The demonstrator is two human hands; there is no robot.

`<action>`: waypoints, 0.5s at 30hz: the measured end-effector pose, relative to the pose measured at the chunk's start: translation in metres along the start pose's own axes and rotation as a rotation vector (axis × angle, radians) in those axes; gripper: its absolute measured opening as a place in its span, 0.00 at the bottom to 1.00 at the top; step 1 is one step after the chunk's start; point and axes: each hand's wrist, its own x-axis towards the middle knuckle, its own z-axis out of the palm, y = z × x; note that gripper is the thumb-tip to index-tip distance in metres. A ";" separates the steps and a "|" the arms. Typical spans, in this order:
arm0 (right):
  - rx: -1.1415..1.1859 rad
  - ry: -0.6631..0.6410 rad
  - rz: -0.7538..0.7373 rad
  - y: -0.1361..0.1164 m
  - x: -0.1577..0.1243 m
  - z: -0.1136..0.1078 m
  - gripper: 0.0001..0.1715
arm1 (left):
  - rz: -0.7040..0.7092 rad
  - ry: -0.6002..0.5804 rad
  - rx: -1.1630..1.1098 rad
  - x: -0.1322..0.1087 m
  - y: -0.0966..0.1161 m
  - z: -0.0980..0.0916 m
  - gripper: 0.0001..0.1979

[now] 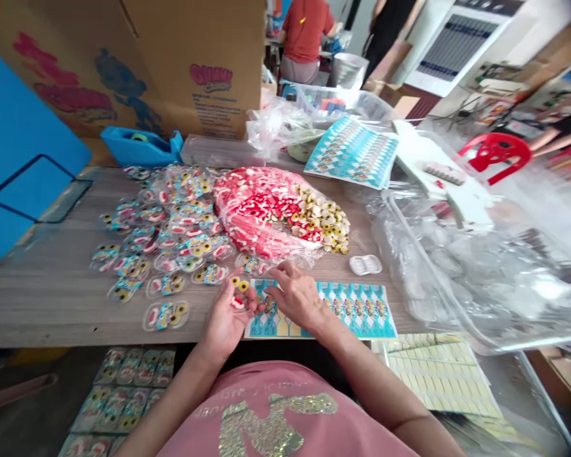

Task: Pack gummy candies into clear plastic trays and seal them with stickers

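Note:
My left hand (pixel 223 320) is closed around a small clear blister pack with yellow eye-shaped pieces (pixel 240 285) and a red-and-white lips-shaped piece (pixel 238 303) in it. Just to its right, my right hand (pixel 299 297) has its fingertips pinched together above a sheet of blue printed stickers (pixel 356 309); what they hold is hidden. Bare yellowish backing shows on the sheet below the right hand. Beyond both hands lies a plastic bag of red-and-white pieces (pixel 252 209), with loose eye-shaped pieces (pixel 328 219) at its right side.
Many labelled packs (pixel 171 235) are heaped on the left. An empty blister shell (pixel 365 264) lies right of the bag. At the right stands a large clear bin (pixel 438 285) of plastic shells. A blue tape dispenser (pixel 140 146) and a cardboard box (pixel 171 63) are behind.

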 end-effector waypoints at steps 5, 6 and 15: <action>-0.043 0.306 0.214 0.063 -0.019 -0.024 0.14 | -0.021 0.000 0.001 -0.006 0.007 -0.002 0.17; -0.102 0.338 0.300 0.081 -0.028 -0.031 0.14 | -0.027 -0.013 -0.005 -0.007 0.008 -0.001 0.17; -0.229 0.359 0.380 0.179 -0.058 -0.060 0.14 | -0.063 -0.115 0.066 -0.008 0.002 0.017 0.16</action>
